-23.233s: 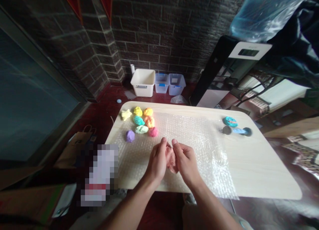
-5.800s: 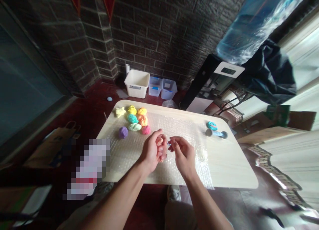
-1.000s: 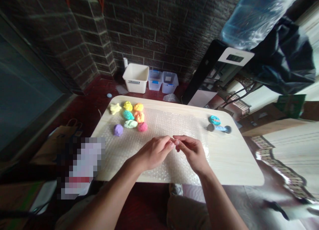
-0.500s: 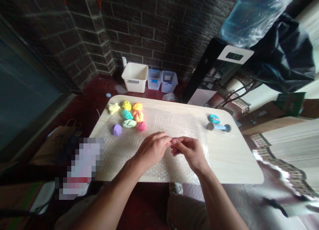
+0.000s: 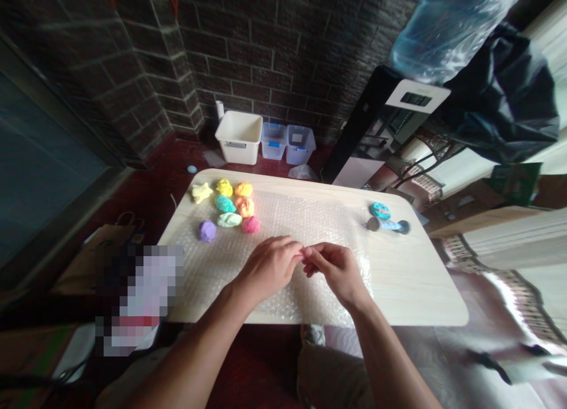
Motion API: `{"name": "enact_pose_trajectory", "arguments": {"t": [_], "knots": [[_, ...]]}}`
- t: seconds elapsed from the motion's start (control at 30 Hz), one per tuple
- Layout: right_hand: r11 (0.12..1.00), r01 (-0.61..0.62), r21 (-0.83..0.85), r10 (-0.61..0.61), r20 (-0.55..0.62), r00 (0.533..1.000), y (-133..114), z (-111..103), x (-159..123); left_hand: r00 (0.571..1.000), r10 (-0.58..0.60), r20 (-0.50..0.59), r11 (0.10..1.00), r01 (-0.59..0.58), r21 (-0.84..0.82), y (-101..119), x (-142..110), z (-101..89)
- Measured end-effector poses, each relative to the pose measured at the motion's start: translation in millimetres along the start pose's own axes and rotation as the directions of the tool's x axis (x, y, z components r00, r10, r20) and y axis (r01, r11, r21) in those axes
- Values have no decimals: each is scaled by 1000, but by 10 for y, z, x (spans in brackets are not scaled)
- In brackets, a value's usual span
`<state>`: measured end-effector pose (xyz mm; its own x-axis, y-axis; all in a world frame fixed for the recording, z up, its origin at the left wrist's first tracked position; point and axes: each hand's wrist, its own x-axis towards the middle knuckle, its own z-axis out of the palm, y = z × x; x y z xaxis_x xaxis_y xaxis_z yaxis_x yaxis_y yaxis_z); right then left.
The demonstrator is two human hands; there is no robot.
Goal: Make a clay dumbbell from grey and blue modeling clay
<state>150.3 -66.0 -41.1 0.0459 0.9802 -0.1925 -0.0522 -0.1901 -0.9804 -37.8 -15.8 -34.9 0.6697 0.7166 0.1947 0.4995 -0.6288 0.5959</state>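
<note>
My left hand (image 5: 269,267) and my right hand (image 5: 336,270) meet fingertip to fingertip over a sheet of bubble wrap (image 5: 283,244) on a light wooden table (image 5: 420,285). Both hands are closed, with fingers curled and pinched together. What they pinch is hidden between the fingers. Several coloured dough shapes lie at the table's far left, among them a purple ball (image 5: 206,230), a pink lump (image 5: 250,223) and a yellow star (image 5: 201,191).
A blue dough disc (image 5: 380,210) and a small blue roller (image 5: 388,225) lie at the far right of the table. On the floor behind stand a white bin (image 5: 239,137) and two clear boxes (image 5: 287,144). A water dispenser (image 5: 394,114) stands at the right.
Over the last second both hands stayed pinched together at the fingertips and shifted only slightly. Earlier, they kneaded a pink lump, which no longer shows.
</note>
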Motion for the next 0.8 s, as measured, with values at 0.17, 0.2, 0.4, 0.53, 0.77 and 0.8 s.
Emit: {"name": "enact_pose_trajectory", "arguments": {"t": [0.17,0.2,0.4,0.53,0.77,0.8], "knots": [[999,42,-19,-42,1,999,12,-26,12,1000,2,27,999,-4,42,16,-33,40],[999,48,-23,-48,1,999,11,-27,14,1000,6,31,999,-7,47,18,-34,46],[999,36,25,-36,-24,999,-9,-8,6,1000,3,-9,994,-2,112,43,1,3],[999,8,45,-8,-19,1000,-22,-18,5,999,31,-21,985,-27,173,63,7,-15],[998,36,47,-35,-16,999,-35,-44,2,999,28,-20,995,-26,101,46,5,30],[998,34,57,-33,-19,999,-29,-41,1,999,24,-37,996,-20,88,41,9,29]]}}
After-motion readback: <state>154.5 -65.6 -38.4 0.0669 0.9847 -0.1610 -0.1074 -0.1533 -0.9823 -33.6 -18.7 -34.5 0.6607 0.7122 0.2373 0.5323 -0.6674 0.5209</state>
